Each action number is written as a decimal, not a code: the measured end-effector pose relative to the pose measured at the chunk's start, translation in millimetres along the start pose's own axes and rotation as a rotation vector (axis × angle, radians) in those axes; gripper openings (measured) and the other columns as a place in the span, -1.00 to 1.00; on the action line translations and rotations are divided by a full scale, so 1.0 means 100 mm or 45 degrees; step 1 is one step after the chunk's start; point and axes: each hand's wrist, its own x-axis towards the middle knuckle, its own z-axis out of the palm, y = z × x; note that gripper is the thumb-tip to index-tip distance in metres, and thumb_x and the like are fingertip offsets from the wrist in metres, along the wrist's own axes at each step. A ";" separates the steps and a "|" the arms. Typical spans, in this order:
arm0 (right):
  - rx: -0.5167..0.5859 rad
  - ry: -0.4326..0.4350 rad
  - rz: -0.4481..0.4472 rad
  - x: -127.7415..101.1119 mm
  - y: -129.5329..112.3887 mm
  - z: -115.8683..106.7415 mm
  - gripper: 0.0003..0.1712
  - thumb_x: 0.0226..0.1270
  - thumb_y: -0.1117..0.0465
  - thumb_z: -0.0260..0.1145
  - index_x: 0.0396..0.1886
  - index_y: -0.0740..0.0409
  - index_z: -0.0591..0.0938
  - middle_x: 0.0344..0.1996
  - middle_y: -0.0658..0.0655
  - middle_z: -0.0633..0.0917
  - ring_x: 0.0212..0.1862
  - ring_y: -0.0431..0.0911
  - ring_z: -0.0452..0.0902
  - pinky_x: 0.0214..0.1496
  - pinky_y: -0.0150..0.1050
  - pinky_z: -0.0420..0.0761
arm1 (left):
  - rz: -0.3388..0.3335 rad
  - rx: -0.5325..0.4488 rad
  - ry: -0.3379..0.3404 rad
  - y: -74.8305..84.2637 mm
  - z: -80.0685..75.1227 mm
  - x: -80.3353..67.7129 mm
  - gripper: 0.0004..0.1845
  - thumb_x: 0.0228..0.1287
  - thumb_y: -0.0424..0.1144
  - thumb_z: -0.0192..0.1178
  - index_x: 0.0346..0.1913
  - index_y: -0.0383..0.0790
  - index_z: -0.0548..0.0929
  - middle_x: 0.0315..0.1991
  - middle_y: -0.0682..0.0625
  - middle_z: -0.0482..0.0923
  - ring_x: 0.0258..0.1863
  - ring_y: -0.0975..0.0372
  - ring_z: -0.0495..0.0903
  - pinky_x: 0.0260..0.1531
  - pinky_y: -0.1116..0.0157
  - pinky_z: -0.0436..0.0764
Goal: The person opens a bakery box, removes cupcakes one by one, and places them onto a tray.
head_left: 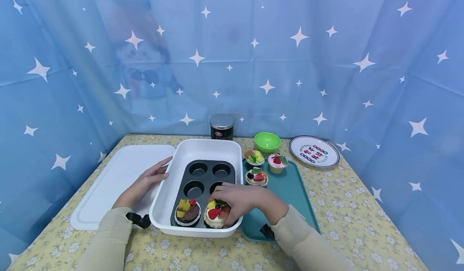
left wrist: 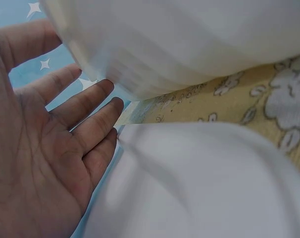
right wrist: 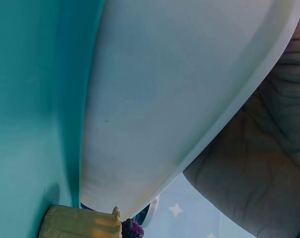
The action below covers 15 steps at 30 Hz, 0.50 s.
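White plastic bin point(head_left: 197, 150) stands on the table point(head_left: 340, 206), its walls enclosing a dark muffin pan point(head_left: 207, 180). Right hand point(head_left: 237, 200) reaches over the near right wall and grips a fruit cupcake point(head_left: 214, 213) at the pan's front right cup; a chocolate cupcake point(head_left: 188, 214) sits front left. Left hand point(head_left: 148, 180), well apart from the right, has its fingers extended beside the bin's left wall, above a white lid point(head_left: 108, 178). A teal tray point(head_left: 295, 198) lies along the right side, with three cupcakes point(head_left: 257, 177) towards its far end. Behind: a green bowl point(head_left: 267, 142) and a plate point(head_left: 303, 144).

Surface: yellow floral cloth. Enclosure: blue star-printed curtains point(head_left: 235, 33), a faint figure at left.

Markings: dark tin point(head_left: 222, 132), lettered "ESPRES…", remainder unclear; plate, red characters, too small to read.
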 end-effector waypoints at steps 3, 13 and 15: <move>0.003 0.000 0.005 0.00 0.00 0.00 -0.26 0.17 -0.10 0.53 0.34 -0.14 0.49 0.14 -0.16 0.49 0.11 -0.25 0.33 0.11 -0.34 0.49 | 0.012 -0.005 -0.006 0.00 0.00 0.00 -0.32 0.53 -0.07 0.08 0.60 0.25 0.11 0.57 -0.12 0.10 0.51 -0.11 0.14 0.40 -0.23 0.14; 0.019 0.004 0.008 0.02 0.00 0.01 -0.29 0.16 -0.08 0.54 0.30 -0.14 0.52 0.14 -0.16 0.50 0.10 -0.25 0.34 0.09 -0.34 0.50 | -0.003 0.003 0.008 0.00 -0.01 0.00 -0.32 0.52 -0.05 0.09 0.60 0.25 0.11 0.57 -0.10 0.12 0.51 -0.09 0.15 0.40 -0.22 0.14; 0.024 0.007 0.008 0.02 0.00 0.01 -0.30 0.17 -0.08 0.54 0.30 -0.14 0.52 0.14 -0.16 0.50 0.09 -0.25 0.33 0.08 -0.35 0.50 | 0.007 -0.003 0.003 -0.01 -0.01 0.01 -0.32 0.53 -0.07 0.08 0.60 0.24 0.11 0.57 -0.10 0.11 0.51 -0.09 0.15 0.40 -0.22 0.14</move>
